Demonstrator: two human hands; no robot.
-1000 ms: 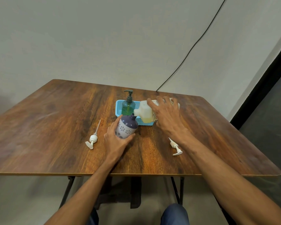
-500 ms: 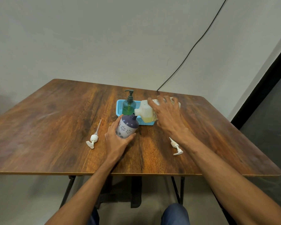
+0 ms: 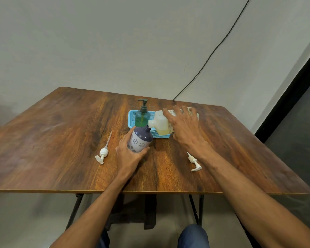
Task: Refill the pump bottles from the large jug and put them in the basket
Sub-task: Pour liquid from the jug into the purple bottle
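Observation:
My left hand (image 3: 129,155) grips a purple bottle with white flowers (image 3: 140,139), tilted to the right with its neck open. My right hand (image 3: 183,127) holds the large whitish jug (image 3: 160,123) tipped on its side, yellowish liquid inside, its spout touching the purple bottle's neck. Behind them a green pump bottle (image 3: 142,116) stands upright in the blue basket (image 3: 132,118). Two white pump heads lie on the table: one (image 3: 103,153) left of my left hand, one (image 3: 194,161) under my right forearm.
The wooden table (image 3: 61,131) ends in a front edge close to my body and a rounded corner at the right. A black cable (image 3: 213,51) runs down the wall behind the table. A dark doorway is at the right.
Both hands hold the same pose with the jug tipped at the bottle's neck. Nothing has visibly moved apart from a slight camera shift.

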